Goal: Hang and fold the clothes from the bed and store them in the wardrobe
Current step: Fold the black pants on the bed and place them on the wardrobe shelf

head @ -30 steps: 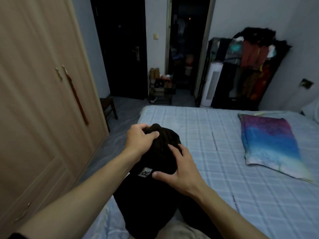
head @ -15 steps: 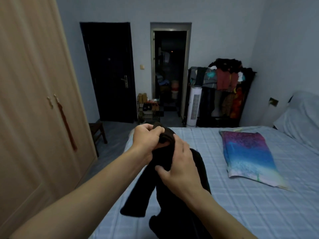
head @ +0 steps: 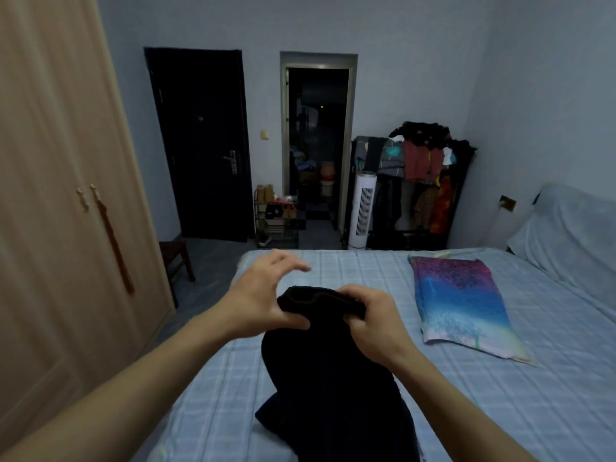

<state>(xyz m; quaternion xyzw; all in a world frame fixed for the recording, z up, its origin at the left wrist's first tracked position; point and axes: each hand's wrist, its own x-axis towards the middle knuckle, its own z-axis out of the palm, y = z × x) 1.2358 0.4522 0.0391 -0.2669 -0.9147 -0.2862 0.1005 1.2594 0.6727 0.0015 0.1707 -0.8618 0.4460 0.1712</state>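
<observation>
the black knitted garment (head: 328,378) is in the lower centre of the frame, its top edge lifted above the pale blue checked bed (head: 466,411) and its bulk sagging down onto the sheet. the right grip (head: 370,323), a bare hand, is closed narrow on the right end of that top edge, with fingers curled over the rim and the thumb pinching from below. the left grip (head: 263,295) is just left of the garment and spread wide, fingers fanned out above the bed and touching nothing; only its thumb lies against the left underside of the raised edge.

a thin orange line of stitching runs along the folded rim between the two grips. the cloth is so dark that its folds and its kind cannot be told, and its lower part is cut off by the bottom edge of the frame, as are both forearms.

a folded cloth in purple, blue and white (head: 456,301) lies flat on the bed at centre right, well apart from the garment. the light wooden wardrobe (head: 50,195) fills the left side with both doors closed, and a reddish tassel (head: 115,248) hangs from one handle. in the upper centre are a dark closed door (head: 200,145) and a laden clothes rack (head: 426,168) beside a white tower fan (head: 363,208).
</observation>
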